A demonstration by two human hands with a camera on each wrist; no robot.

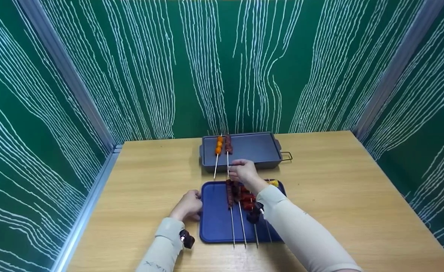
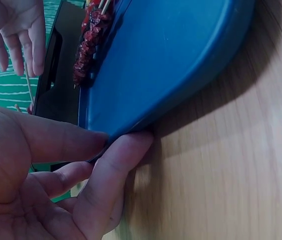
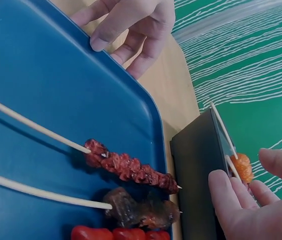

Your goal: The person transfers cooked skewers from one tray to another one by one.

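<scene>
My left hand [image 1: 188,205] pinches the left rim of a blue tray [image 1: 212,228] between thumb and fingers, as the left wrist view shows up close. Over the gap between the tray and a dark grill pan [image 1: 258,149], my right hand [image 1: 244,173] hovers with fingers apart and relaxed. It is close to the stick of a dark-red meat skewer [image 1: 228,144] lying on the pan; whether they touch, I cannot tell. Left of that lies an orange ball skewer [image 1: 219,145]. On the tray rest several skewers, including a meat skewer [image 3: 131,166] and a brownish skewer [image 3: 143,210].
Red pieces [image 3: 113,233] and a yellow piece [image 1: 273,183] lie on the tray's right side, partly behind my right forearm. The pan has a wire handle [image 1: 288,156] on its right. Green white-lined walls [image 1: 229,68] enclose the wooden table [image 1: 142,181].
</scene>
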